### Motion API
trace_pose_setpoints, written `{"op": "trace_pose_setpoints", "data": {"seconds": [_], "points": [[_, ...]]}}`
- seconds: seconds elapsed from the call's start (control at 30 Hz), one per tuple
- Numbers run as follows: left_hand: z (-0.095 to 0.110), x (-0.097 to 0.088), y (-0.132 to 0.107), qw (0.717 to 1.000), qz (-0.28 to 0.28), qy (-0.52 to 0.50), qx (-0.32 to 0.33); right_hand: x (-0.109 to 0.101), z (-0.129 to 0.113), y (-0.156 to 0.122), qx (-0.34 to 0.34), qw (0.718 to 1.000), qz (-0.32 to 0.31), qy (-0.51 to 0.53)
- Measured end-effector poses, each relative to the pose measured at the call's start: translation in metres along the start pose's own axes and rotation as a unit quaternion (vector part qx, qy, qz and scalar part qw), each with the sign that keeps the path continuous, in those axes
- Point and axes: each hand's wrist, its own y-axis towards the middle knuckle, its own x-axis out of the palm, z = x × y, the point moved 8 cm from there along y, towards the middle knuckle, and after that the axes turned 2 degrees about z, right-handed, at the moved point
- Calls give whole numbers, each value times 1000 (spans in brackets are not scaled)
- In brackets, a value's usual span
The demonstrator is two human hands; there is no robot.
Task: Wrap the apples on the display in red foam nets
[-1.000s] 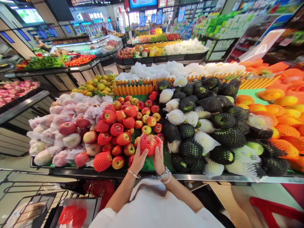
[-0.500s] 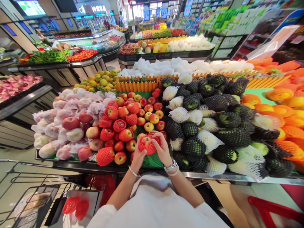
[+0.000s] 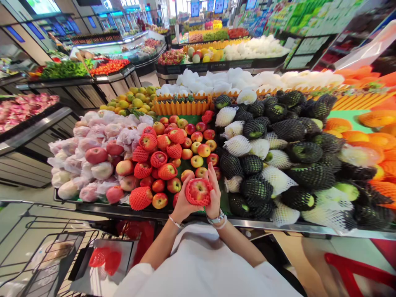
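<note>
Between my two hands is a red apple (image 3: pixel 199 190) in a red foam net, its stem end facing up. My left hand (image 3: pixel 183 203) curls round its left side. My right hand (image 3: pixel 214 194) presses against its right side, fingers pointing up and away. I hold it above the near edge of the display, over the green mat. Left of my hands lie loose red apples (image 3: pixel 160 200) and several apples in red foam nets (image 3: pixel 140 198). Melons in black nets (image 3: pixel 256 190) and white nets (image 3: pixel 237 146) are heaped on the right.
Wrapped pale fruit (image 3: pixel 102 170) fills the display's left end; oranges (image 3: pixel 382 140) lie far right. A wire shopping cart (image 3: pixel 27 222) stands lower left, with red netted items (image 3: pixel 113 262) in it. The display's metal edge (image 3: pixel 278 229) runs before me. A red frame (image 3: pixel 349 268) stands lower right.
The apple has turned so its top shows out of the net. My right hand's fingers have straightened along its side. The view has shifted slightly.
</note>
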Motion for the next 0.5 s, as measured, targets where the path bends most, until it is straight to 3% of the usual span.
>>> {"op": "trace_pose_setpoints", "data": {"seconds": [0.13,0.23,0.33,0.43,0.5], "points": [[2,0,-4,999,-19,49,0,8,12,-4,84,993,-22,79],[2,-6,-6,992,1,121,29,8,3,-6,61,997,-34,45],[3,-5,-9,983,-14,171,61,7,-5,-6,40,998,-39,43],[7,-1,-6,983,-16,171,63,8,-2,-5,48,997,-58,31],[12,-1,-2,985,11,158,61,7,8,-1,70,995,-57,32]]}}
